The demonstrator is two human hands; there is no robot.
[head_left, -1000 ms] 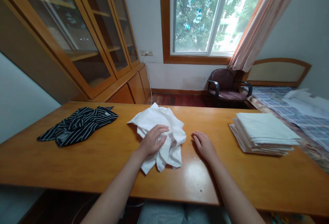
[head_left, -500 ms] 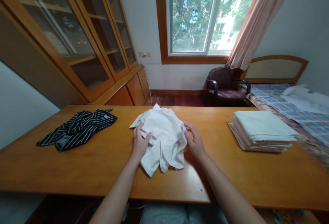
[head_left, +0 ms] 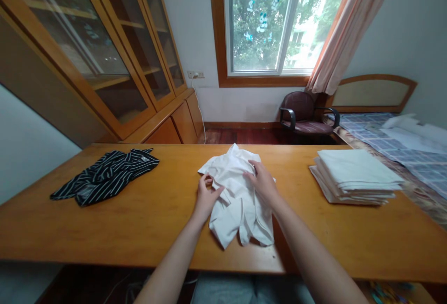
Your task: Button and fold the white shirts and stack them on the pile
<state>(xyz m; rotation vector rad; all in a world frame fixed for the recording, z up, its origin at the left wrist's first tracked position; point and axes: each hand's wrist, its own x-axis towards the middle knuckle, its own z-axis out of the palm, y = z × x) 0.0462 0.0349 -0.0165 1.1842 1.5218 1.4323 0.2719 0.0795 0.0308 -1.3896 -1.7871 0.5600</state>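
Observation:
A crumpled white garment (head_left: 237, 201) lies on the wooden table in front of me, its lower edge falling in loose folds; its exact kind is hard to make out. At its left edge is my left hand (head_left: 207, 197), fingers bent and thumb held apart from them, the thumb touching the fabric. My right hand (head_left: 262, 182) rests on the upper right of the garment with its fingers apart. Part of the fabric is hidden under that hand.
A black garment with white stripes (head_left: 108, 173) lies bunched on the left of the table (head_left: 160, 229). On the right stands a stack of folded white cloths (head_left: 359, 171). Beyond the table are a maroon armchair (head_left: 302, 113), a bed (head_left: 370, 127) and a glass-doored cabinet (head_left: 150, 127).
The white garment has shifted to the right and slightly toward me. Both hands moved with it; the right hand now lies over the fabric rather than at its right edge.

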